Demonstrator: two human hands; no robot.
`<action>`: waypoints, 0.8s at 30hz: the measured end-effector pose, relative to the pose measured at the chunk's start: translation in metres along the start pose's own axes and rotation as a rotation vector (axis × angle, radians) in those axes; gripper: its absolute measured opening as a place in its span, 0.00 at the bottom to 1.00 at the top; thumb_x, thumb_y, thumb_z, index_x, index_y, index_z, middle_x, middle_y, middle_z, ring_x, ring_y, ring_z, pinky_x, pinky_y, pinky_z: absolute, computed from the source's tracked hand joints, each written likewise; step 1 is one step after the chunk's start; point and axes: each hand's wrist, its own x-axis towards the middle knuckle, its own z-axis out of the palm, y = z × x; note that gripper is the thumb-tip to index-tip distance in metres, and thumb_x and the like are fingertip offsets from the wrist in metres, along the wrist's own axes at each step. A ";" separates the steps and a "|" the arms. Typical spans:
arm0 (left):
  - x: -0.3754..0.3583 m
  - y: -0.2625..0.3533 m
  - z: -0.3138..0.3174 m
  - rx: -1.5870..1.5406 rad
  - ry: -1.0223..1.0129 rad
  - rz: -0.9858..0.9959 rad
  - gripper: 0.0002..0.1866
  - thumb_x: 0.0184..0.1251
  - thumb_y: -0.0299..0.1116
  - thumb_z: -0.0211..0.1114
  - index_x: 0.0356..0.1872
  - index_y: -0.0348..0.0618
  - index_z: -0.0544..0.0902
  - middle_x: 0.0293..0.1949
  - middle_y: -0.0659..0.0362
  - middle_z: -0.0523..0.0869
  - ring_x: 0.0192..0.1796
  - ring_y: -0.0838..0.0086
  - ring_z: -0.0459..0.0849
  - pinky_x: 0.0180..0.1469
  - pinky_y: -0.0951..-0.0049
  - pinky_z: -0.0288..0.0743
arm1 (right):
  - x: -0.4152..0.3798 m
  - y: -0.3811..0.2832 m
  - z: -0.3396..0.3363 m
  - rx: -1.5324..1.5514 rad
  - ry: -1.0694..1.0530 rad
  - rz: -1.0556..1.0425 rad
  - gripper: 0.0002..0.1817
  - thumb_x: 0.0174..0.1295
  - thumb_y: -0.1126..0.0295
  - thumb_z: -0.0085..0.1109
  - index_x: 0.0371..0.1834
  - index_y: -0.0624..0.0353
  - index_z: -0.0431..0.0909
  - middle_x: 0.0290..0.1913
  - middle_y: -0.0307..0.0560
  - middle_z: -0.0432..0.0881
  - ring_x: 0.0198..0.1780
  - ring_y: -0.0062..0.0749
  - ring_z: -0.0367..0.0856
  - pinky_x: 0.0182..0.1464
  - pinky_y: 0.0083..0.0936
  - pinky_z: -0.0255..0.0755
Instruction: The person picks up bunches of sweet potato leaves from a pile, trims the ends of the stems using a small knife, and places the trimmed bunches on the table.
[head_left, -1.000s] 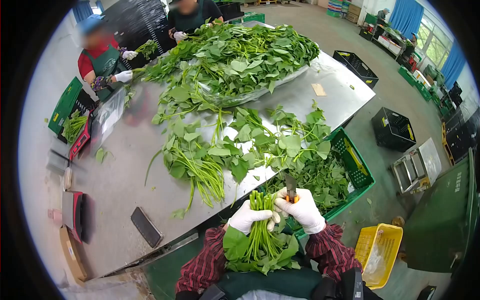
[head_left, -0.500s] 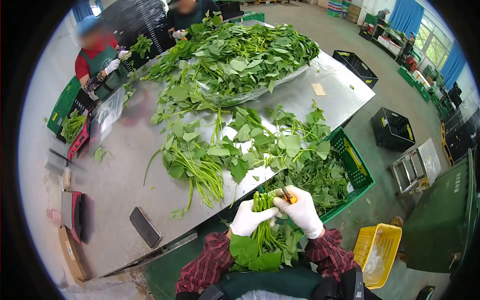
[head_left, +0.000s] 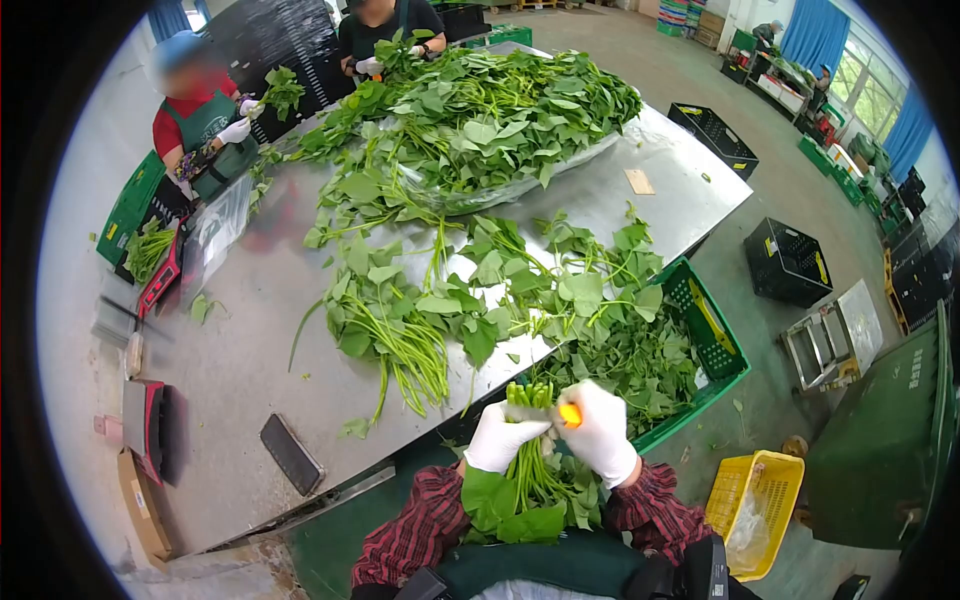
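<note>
In front of my body, my left hand (head_left: 503, 438), in a white glove, is closed round a bunch of leafy green stems (head_left: 527, 465). The cut-looking stem ends point up and away from me, and the leaves hang down toward my apron. My gloved right hand (head_left: 598, 425) is closed on a small knife with an orange handle (head_left: 570, 414). Its blade lies across the stems just above my left thumb, partly blurred. Beyond my hands, a loose bundle of the same greens (head_left: 400, 345) rests on the metal table (head_left: 240, 370).
A large heap of greens (head_left: 490, 120) sits on plastic at the table's far side. A green crate (head_left: 715, 325) with leaves stands against the table's right edge. A dark phone-like slab (head_left: 291, 454) lies at left; a yellow basket (head_left: 757, 510) is on the floor. Two co-workers handle greens across the table.
My right hand has turned, and the knife blade now lies across the stem ends. My left hand keeps its hold on the bunch. The far co-worker has lifted some greens.
</note>
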 end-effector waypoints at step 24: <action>0.001 0.023 -0.016 -0.054 0.143 0.095 0.09 0.59 0.25 0.63 0.40 0.35 0.78 0.27 0.59 0.81 0.27 0.76 0.79 0.31 0.76 0.72 | 0.018 -0.021 -0.038 0.721 -0.023 0.691 0.05 0.56 0.74 0.57 0.28 0.65 0.79 0.16 0.35 0.74 0.16 0.14 0.68 0.20 0.14 0.61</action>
